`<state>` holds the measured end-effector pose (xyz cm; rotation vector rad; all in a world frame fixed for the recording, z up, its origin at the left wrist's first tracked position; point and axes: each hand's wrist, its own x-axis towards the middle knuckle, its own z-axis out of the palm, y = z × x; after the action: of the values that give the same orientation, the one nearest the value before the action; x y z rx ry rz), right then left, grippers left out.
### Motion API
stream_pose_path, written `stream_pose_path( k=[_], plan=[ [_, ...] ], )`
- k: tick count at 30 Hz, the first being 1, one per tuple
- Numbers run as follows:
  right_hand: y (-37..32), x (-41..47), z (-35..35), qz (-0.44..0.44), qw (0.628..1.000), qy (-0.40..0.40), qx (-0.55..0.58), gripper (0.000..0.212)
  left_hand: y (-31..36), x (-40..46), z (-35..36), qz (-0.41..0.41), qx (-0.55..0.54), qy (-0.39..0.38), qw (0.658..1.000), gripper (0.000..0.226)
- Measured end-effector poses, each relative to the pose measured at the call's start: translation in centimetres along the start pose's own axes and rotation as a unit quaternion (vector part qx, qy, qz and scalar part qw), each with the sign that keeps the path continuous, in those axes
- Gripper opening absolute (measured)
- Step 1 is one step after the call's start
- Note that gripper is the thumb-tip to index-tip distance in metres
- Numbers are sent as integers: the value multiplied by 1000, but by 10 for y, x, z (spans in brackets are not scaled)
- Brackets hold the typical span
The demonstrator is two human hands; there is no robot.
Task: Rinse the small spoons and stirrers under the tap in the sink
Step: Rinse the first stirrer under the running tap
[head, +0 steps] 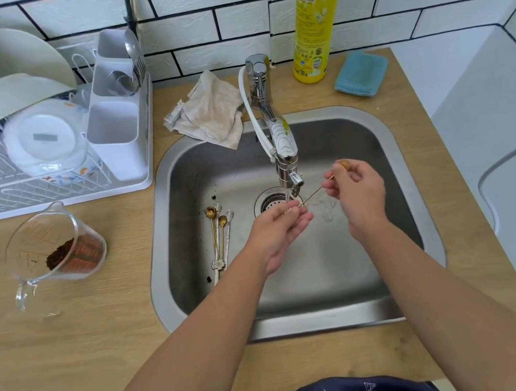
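Note:
A thin gold stirrer [313,195] slants under the running tap [285,156] above the drain [269,200] of the steel sink [390,151]. My right hand [357,191] pinches its upper end, and the gold top pokes out above my fingers. My left hand [279,234] pinches its lower end right under the thin stream of water. Several small gold and white spoons [220,236] lie side by side on the sink floor to the left of the drain, apart from both hands.
A glass measuring jug [53,252] with brown grounds stands on the wooden counter at left. Behind it is a white dish rack [36,158] with bowls and a cutlery holder. A beige cloth [214,110], yellow dish soap bottle [317,12] and blue sponge [361,73] sit behind the sink.

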<state>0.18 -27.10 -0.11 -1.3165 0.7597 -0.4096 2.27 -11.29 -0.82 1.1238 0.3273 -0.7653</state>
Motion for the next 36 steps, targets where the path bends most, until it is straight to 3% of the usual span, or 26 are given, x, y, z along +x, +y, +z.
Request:
stream_pose_path(
  k=[3, 6, 9, 12, 15, 19, 24, 28, 31, 36],
  plan=[
    [-4, 5, -5, -3, 1000, -6, 8, 7, -1, 4, 13, -8, -25, -5, 1000, 13],
    [-3, 6, -8, 8, 999, -41, -5, 16, 2, -2, 7, -6, 78, -13, 997, 20],
    [5, -5, 1, 51, 986, -154, -47, 32, 8, -14, -14, 14, 237, -53, 970, 22],
    [18, -23, 18, 69, 958, -256, -106, 28, 16, -28, -37, 14, 333, -75, 940, 19],
    [26, -37, 31, 60, 952, -263, -148, 5, 21, -41, -55, 8, 403, -63, 913, 16],
    [30, -44, 40, 69, 949, -259, -167, 22, 16, -53, -66, 24, 461, -50, 886, 16],
    [31, -43, 34, 83, 939, -305, -137, 15, 6, -53, -67, 38, 445, -29, 894, 22],
    [23, -35, 27, 135, 936, -316, -73, 15, 6, -53, -61, -73, 258, -62, 961, 27],
    [16, -28, 20, 169, 928, -331, -40, 18, 12, -52, -57, -142, 137, -105, 975, 29],
    [16, -24, 23, 181, 942, -274, -70, 24, 12, -50, -49, -93, 226, -87, 966, 23]
  ],
)
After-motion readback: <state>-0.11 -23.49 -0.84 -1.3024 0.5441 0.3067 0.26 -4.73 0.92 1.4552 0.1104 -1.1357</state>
